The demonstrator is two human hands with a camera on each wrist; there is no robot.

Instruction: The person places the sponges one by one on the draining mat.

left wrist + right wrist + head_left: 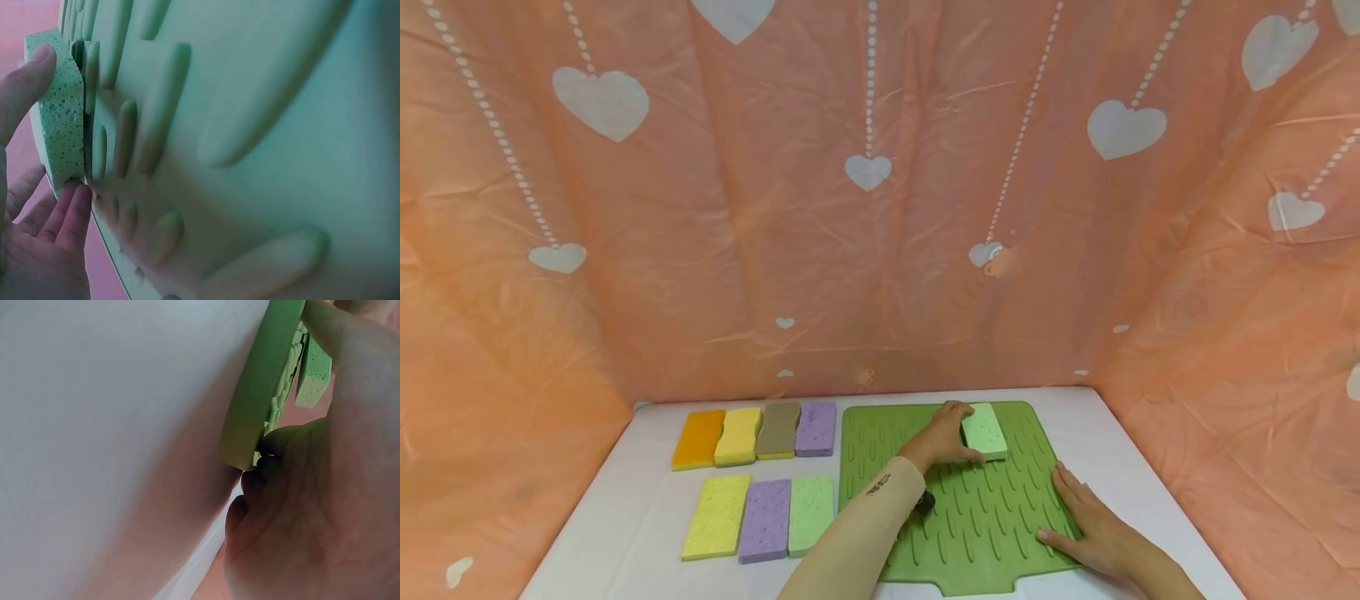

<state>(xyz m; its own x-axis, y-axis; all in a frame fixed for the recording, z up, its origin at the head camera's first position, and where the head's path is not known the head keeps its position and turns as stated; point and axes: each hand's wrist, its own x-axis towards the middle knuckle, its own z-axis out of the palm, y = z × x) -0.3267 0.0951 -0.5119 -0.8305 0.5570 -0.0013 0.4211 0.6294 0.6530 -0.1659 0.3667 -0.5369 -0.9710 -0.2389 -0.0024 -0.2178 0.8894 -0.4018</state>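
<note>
A light green sponge [984, 432] is on the upper part of a green ridged mat [955, 537]. My left hand [942, 439] grips this sponge by its edges, thumb on the near edge and fingers on the far one. In the left wrist view the porous side of the sponge [62, 119] shows between the thumb and the fingers [75, 215]. At the mat's right edge rests my right hand [1097, 527], its fingers fairly straight along the edge and its thumb over the ridges. The right wrist view shows that hand [294, 506] against the mat's rim [259, 394].
Left of the mat lie two rows of sponges. The back row has an orange [698, 440], a yellow [738, 436], a grey-brown [778, 431] and a purple one [816, 429]. In front are yellow [717, 517], purple [765, 521] and light green [811, 512] sponges. A heart-patterned curtain [820, 250] surrounds the white table [617, 533].
</note>
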